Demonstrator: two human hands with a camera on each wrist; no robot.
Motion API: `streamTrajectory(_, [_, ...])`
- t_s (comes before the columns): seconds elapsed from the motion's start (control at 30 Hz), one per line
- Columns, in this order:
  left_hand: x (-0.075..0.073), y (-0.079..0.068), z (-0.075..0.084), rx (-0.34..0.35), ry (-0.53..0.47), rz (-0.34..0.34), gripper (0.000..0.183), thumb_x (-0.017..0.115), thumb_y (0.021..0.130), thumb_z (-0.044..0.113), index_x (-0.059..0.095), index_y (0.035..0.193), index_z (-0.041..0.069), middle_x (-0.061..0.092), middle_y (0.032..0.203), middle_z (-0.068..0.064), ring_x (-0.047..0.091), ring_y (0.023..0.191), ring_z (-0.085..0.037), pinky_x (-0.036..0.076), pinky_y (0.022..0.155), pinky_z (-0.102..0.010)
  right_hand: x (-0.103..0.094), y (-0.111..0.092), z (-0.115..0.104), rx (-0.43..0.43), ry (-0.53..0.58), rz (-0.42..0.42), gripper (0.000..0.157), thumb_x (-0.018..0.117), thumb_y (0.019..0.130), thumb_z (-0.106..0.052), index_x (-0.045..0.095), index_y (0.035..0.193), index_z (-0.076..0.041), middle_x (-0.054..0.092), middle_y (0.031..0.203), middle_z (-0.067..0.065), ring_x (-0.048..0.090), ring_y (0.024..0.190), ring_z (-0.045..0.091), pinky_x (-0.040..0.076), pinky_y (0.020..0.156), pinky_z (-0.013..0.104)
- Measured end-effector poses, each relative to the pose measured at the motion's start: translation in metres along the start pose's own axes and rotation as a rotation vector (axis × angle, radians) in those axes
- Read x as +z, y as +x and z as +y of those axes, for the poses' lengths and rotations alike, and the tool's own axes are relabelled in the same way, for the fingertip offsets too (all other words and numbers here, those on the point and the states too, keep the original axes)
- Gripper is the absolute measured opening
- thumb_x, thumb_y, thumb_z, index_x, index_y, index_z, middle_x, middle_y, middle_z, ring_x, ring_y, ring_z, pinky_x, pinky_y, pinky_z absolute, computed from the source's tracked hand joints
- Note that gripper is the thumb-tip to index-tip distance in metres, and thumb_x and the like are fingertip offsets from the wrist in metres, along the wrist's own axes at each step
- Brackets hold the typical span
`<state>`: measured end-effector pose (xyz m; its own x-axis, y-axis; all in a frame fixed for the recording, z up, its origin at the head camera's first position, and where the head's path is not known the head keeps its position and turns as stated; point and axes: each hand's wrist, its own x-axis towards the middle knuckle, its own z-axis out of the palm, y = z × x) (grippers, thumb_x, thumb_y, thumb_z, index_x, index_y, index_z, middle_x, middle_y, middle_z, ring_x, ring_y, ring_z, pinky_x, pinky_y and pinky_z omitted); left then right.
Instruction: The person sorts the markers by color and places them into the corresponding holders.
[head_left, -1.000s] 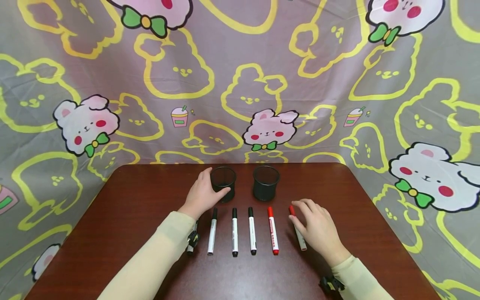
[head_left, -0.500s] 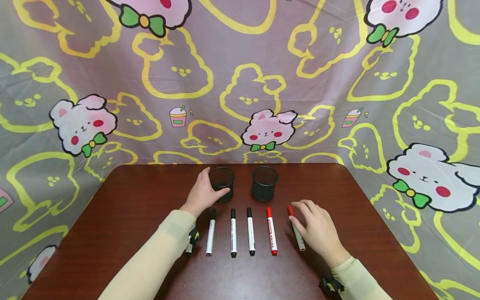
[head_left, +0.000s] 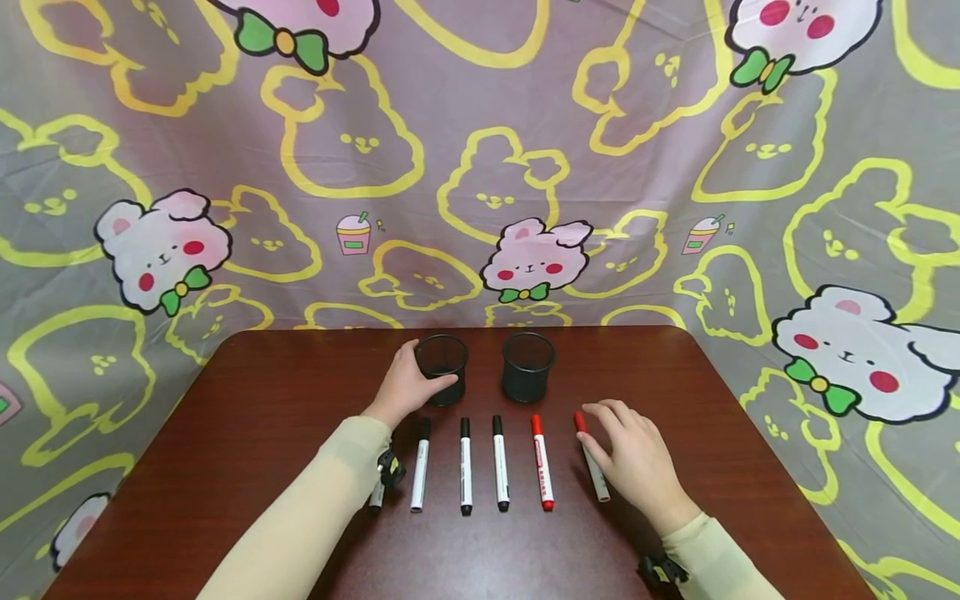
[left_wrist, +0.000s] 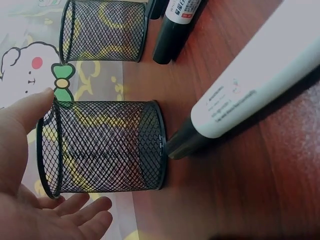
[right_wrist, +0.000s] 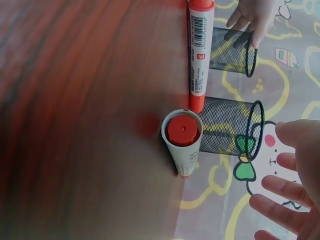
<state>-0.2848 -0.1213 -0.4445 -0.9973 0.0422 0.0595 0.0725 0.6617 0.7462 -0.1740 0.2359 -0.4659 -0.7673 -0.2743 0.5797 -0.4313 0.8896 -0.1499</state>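
My left hand (head_left: 408, 385) is at the left black mesh pen cup (head_left: 441, 379), which stands upright. In the left wrist view its thumb lies right at the rim of this cup (left_wrist: 107, 147), with the relaxed fingers (left_wrist: 92, 215) along the opposite side. My right hand (head_left: 630, 450) is spread loosely over the rightmost red-capped marker (head_left: 596, 473) and holds nothing; the right wrist view shows its fingers (right_wrist: 282, 200) apart from that marker (right_wrist: 185, 150). To its left lies another red marker (head_left: 543, 467). Several white markers with black caps (head_left: 501, 467) continue the row.
A second mesh pen cup (head_left: 528, 368) stands right of the first one. The leftmost marker (head_left: 377, 497) is mostly hidden beneath my left wrist. A patterned cloth (head_left: 480, 167) hangs behind the brown table (head_left: 262, 433).
The head view has shifted very slightly, so things sit a little further left in it. Both hands keep their places at the left cup and over the rightmost marker.
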Motion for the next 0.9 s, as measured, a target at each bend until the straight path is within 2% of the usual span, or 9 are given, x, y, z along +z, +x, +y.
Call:
streamTrajectory(0.43, [-0.0007, 0.0003, 0.0047, -0.002, -0.002, -0.006, 0.104, 0.085, 0.083, 0.042, 0.026, 0.156, -0.003, 0.035, 0.156, -0.028, 0.044, 0.142, -0.044, 0.039, 0.115, -0.056, -0.0004, -0.0009, 0.0008, 0.004, -0.005, -0.013, 0.044, 0.083, 0.086, -0.032, 0.069, 0.124, -0.013, 0.067, 0.114, 0.007, 0.068, 0.100, 0.030, 0.053, 0.086, 0.055])
streamTrajectory(0.9, [-0.0006, 0.0049, 0.0005, -0.005, -0.015, -0.018, 0.102, 0.085, 0.083, 0.044, 0.028, 0.155, -0.002, 0.037, 0.155, -0.027, 0.046, 0.141, -0.044, 0.042, 0.113, -0.057, -0.0001, -0.0006, 0.0021, -0.001, -0.003, -0.019, 0.043, 0.082, 0.087, -0.032, 0.069, 0.123, -0.013, 0.068, 0.114, 0.007, 0.068, 0.100, 0.030, 0.053, 0.086, 0.055])
